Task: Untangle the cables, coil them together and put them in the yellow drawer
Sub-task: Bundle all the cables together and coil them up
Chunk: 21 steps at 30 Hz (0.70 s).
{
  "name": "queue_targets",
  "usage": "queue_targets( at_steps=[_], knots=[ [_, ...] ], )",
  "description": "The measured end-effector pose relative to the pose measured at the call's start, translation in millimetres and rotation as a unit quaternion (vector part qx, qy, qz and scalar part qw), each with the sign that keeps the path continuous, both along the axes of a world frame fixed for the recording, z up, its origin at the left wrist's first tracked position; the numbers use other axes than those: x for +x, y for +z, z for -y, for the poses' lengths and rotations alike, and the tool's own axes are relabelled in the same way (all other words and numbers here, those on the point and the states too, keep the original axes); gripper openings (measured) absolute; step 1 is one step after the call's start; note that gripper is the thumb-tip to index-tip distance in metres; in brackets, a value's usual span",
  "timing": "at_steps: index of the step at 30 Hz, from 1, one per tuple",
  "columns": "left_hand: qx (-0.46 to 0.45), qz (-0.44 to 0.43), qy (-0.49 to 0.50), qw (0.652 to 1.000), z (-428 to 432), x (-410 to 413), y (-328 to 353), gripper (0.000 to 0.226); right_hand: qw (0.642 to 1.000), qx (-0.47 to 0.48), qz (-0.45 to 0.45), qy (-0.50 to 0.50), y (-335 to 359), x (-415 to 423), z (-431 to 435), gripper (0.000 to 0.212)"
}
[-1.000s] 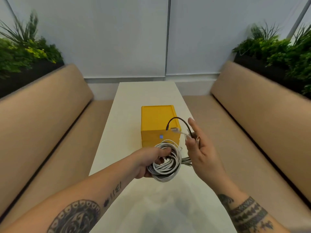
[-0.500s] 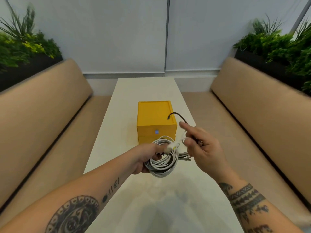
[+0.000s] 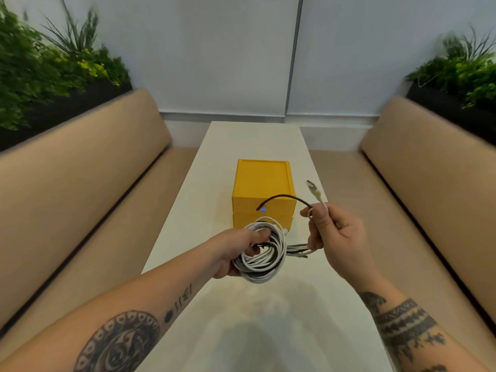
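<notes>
A coil of white and dark cables (image 3: 261, 253) hangs above the white table, gripped by my left hand (image 3: 237, 251) through its middle. My right hand (image 3: 335, 234) is closed on the loose ends: a white cable end with a plug (image 3: 315, 191) sticks up from my fingers, and a black cable end (image 3: 281, 198) arcs left in front of the box. Short strands run from the coil to my right hand. The yellow drawer box (image 3: 261, 189) stands closed on the table just behind the coil, with a small blue dot on its front.
The long white table (image 3: 252, 140) runs away from me between two tan benches (image 3: 80, 183) (image 3: 429, 170). Planters with green plants (image 3: 40, 63) sit behind both backrests. A white wall closes the far end.
My right hand has lifted and moved right, pulling the white plug end up out of the coil. The black end now arcs across the box front. My left hand keeps the coil.
</notes>
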<state>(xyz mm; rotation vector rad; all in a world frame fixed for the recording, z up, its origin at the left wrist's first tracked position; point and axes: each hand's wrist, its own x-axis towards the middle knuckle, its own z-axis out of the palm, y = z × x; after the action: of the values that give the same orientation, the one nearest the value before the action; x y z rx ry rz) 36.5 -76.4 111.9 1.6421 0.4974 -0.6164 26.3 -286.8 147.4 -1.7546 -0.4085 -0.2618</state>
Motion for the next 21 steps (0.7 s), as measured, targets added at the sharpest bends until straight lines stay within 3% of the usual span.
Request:
queue_targets(
  at_steps=[5,10,13,17,21],
  knots=[
    [-0.014,-0.009,-0.001,1.000,-2.0,-2.6,-0.9,0.042,0.997,-0.060,-0.040,0.032,4.1,2.5,7.0,0.042],
    [-0.016,-0.014,-0.005,1.000,-0.8,-4.9,2.6,0.038,0.989,0.018,-0.109,0.097,2.7,1.4,8.9,0.061],
    [0.001,-0.008,-0.017,1.000,-1.6,-3.8,2.3,0.041,0.988,0.015,-0.123,0.088,1.6,0.6,9.5,0.058],
    [0.049,0.023,-0.031,0.998,1.2,-2.8,5.2,0.042,0.986,-0.105,-0.120,0.055,6.1,0.7,5.4,0.048],
    [0.065,0.067,-0.037,0.995,4.5,-2.0,11.5,0.038,0.944,-0.288,-0.150,0.065,16.5,1.5,-4.5,0.045]
  ],
)
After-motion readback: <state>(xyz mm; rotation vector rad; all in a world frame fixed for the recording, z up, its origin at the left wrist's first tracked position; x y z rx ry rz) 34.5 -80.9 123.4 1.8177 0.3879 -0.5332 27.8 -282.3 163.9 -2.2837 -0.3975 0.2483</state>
